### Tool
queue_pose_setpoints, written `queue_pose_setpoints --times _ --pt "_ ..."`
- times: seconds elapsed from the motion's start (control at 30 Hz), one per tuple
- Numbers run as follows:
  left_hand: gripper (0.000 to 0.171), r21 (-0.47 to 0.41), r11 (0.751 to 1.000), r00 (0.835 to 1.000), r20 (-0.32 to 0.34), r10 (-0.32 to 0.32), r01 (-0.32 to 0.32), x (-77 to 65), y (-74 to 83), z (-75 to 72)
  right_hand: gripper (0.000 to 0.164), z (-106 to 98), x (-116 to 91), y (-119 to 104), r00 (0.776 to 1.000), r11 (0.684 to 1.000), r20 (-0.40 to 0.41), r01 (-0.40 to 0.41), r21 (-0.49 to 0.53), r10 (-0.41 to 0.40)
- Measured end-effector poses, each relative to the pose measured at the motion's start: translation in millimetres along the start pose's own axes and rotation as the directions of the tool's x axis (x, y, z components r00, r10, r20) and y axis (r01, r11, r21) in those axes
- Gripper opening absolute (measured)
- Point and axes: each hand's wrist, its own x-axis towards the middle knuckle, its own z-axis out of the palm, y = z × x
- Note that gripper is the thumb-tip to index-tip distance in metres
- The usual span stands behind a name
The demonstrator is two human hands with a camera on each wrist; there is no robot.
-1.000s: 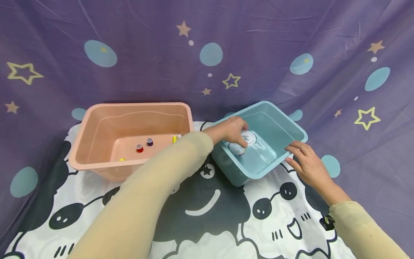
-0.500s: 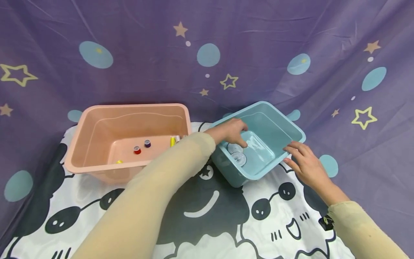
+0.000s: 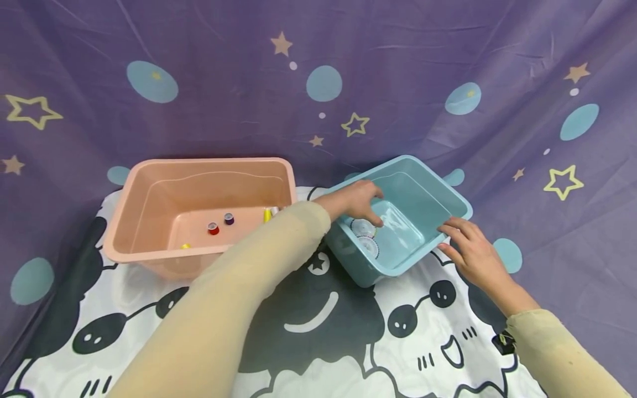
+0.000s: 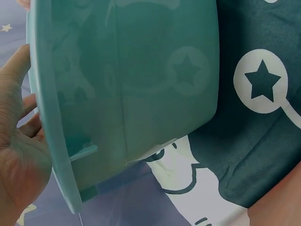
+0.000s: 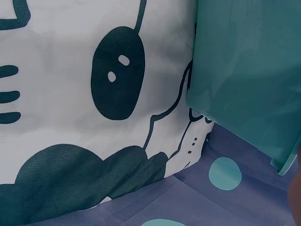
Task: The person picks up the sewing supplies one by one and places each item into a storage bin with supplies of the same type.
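My left hand (image 3: 357, 200) reaches over the left rim of the blue bin (image 3: 443, 185), thumb and fingers apart, with nothing seen between them. Below it, at the near-left end of the bin's floor, lie two round white discs (image 3: 368, 246) with small dots around their edges, like pin wheels. They overlap or touch; the hand partly covers the upper one. In the left wrist view, the left palm (image 4: 21, 160) is beside the rim. My right hand (image 3: 470, 251) rests its fingertips on the bin's right rim, fingers fairly straight.
Left of the blue bin stands a pink bin (image 3: 199, 255). It holds a red spool-like piece (image 3: 213, 228), a dark purple one (image 3: 229, 219), and yellow (image 3: 267, 215) and white pieces partly behind my left sleeve. A purple curtain (image 3: 224, 66) hangs behind the bins.
One disc was under my left fingers a second ago; it has left the hand and both discs now lie lower left on the bin's floor. Both hands have stayed nearly in place.
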Motion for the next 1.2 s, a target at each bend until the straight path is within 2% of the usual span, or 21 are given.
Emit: queue_pose_setpoints --times 0.17,0.37,0.57,0.83,1.0,1.2 --pt "0.082 0.001 1.0 1.0 -0.004 -0.003 0.003 -7.8 2.6 -5.3 0.066 -1 1 -1 1.0 1.0 0.0 0.004 0.0 -0.004" --pt "0.084 0.039 0.999 0.999 -0.04 -0.012 0.013 -21.8 5.6 -13.4 0.066 -1 1 -1 1.0 1.0 -0.004 0.019 -0.001 -0.019" --pt "0.081 0.049 0.999 0.998 -0.06 0.002 0.001 -45.1 11.5 -23.9 0.063 -4 2 -2 0.999 0.999 0.001 0.034 -0.006 -0.034" --pt "0.076 0.04 0.999 0.996 -0.09 0.021 -0.018 -76.2 12.8 -33.7 0.049 -12 4 -4 0.999 0.999 0.019 0.043 -0.008 -0.043" --pt "0.077 0.045 0.999 0.997 -0.082 0.016 -0.012 -94.9 11.8 -39.6 0.041 -18 9 -7 0.999 1.0 0.051 0.015 -0.018 -0.014" --pt "0.079 0.052 0.999 0.996 -0.091 0.006 -0.002 -118.3 11.6 -48.0 0.038 -28 18 -13 0.996 0.999 0.081 -0.027 -0.025 0.029"
